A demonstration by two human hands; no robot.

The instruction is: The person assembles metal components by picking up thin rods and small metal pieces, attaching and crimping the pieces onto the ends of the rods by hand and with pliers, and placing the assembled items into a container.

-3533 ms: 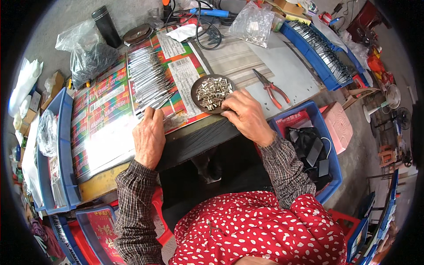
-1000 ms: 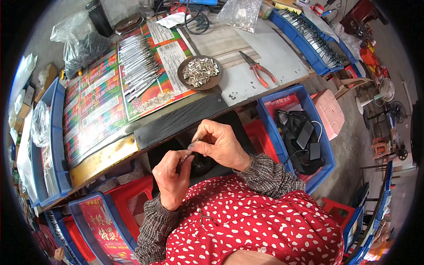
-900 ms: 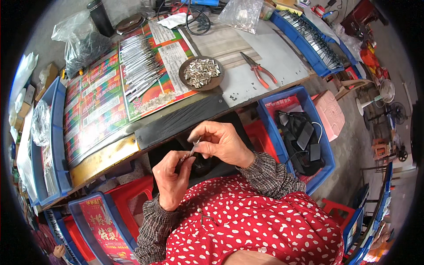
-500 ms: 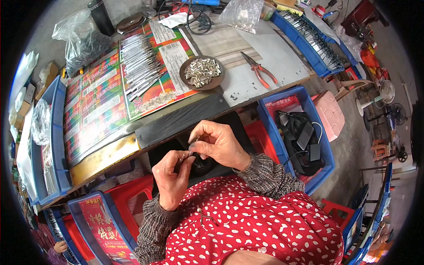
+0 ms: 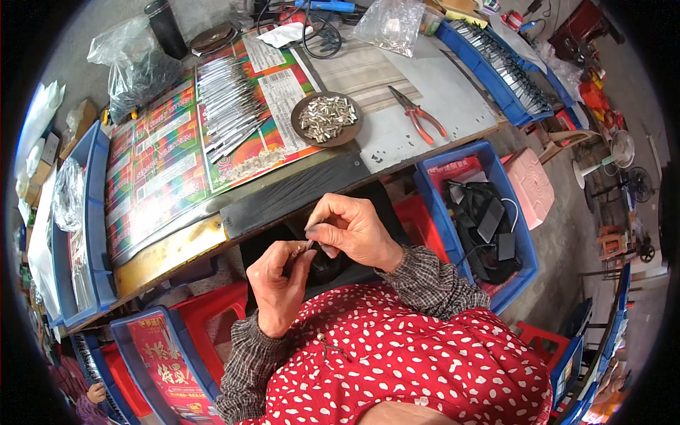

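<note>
My left hand (image 5: 278,282) and my right hand (image 5: 354,231) meet just off the table's near edge, above my lap. Both are closed in a pinch, fingertips almost touching. Something small and pale shows between them, too small to name. On the table beyond, a round brown dish (image 5: 351,139) holds a heap of small silvery metal cylinders (image 5: 327,118). To its left lies a row of thin silvery rods (image 5: 228,106) with dark ends. Right of the dish, pliers (image 5: 416,115) with red-orange handles lie with their jaws pointing away from me.
A blue bin (image 5: 523,280) with a black bag and cables stands right below the table edge. Blue trays stand at the table's left (image 5: 101,212) and far right (image 5: 496,92). Clear plastic bags (image 5: 134,53), a black cylinder (image 5: 165,28) and a black cable (image 5: 333,42) sit at the back.
The whole view has shifted very slightly. My hands stay pinched together in nearly the same place, with only a small movement of the fingertips.
</note>
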